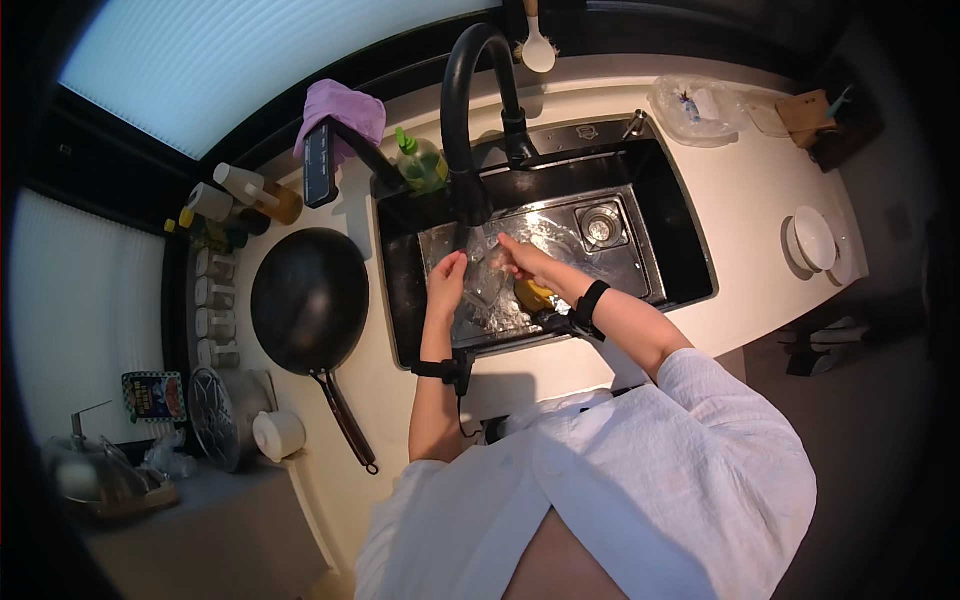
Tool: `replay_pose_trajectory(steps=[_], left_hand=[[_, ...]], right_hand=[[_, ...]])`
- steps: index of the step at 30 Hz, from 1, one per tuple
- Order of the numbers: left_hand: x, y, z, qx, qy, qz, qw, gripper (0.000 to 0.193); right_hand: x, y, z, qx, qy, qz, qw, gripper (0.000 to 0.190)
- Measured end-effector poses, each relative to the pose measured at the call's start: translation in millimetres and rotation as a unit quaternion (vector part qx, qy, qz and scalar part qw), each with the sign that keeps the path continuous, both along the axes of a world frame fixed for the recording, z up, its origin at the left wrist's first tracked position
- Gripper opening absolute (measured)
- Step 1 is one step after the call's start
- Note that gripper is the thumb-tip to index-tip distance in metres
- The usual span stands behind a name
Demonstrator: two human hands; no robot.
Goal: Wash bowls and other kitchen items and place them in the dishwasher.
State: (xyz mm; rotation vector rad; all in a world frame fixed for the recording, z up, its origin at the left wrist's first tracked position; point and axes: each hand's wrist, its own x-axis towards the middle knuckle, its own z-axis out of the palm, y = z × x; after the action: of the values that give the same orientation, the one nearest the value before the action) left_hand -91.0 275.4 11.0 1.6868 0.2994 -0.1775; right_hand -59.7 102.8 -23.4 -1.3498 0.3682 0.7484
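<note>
Both hands are over the black sink (694, 259), below the black faucet (455, 112). My left hand (447, 283) is under the spout with fingertips pinched at the edge of a clear object (484, 283), whose kind I cannot tell through the water and glare. On the other side of it is my right hand (529, 259), index finger extended and the other fingers curled; whether it grips the object is unclear. A yellow item (532, 296), partly hidden by my right hand, lies in the sink. Water shines on the basin floor around the drain (601, 226).
Left of the sink lies a black wok (310, 301), its handle towards me. A green soap bottle (422, 163), a phone on a stand (320, 165) and a purple cloth (341, 112) stand behind. On the right are a plastic bag (697, 112) and white bowls (814, 238).
</note>
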Motion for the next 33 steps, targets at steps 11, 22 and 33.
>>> replay_pose_trajectory(steps=[11,22,33], left_hand=[[0.7,4.3,11.7,-0.029,0.020,-0.017,0.999,0.032],[0.3,10.7,-19.9,0.001,0.001,0.003,1.000,0.028],[-0.7,-0.2,-25.1,0.003,-0.009,-0.061,0.998,0.024]], right_hand=[[8.2,11.7,-12.6,0.199,0.231,-0.094,0.948,0.045],[-21.6,13.3,50.2,-0.369,-0.495,0.105,0.780,0.046],[-15.4,2.6,50.4,-0.320,-0.449,0.031,0.833,0.049]])
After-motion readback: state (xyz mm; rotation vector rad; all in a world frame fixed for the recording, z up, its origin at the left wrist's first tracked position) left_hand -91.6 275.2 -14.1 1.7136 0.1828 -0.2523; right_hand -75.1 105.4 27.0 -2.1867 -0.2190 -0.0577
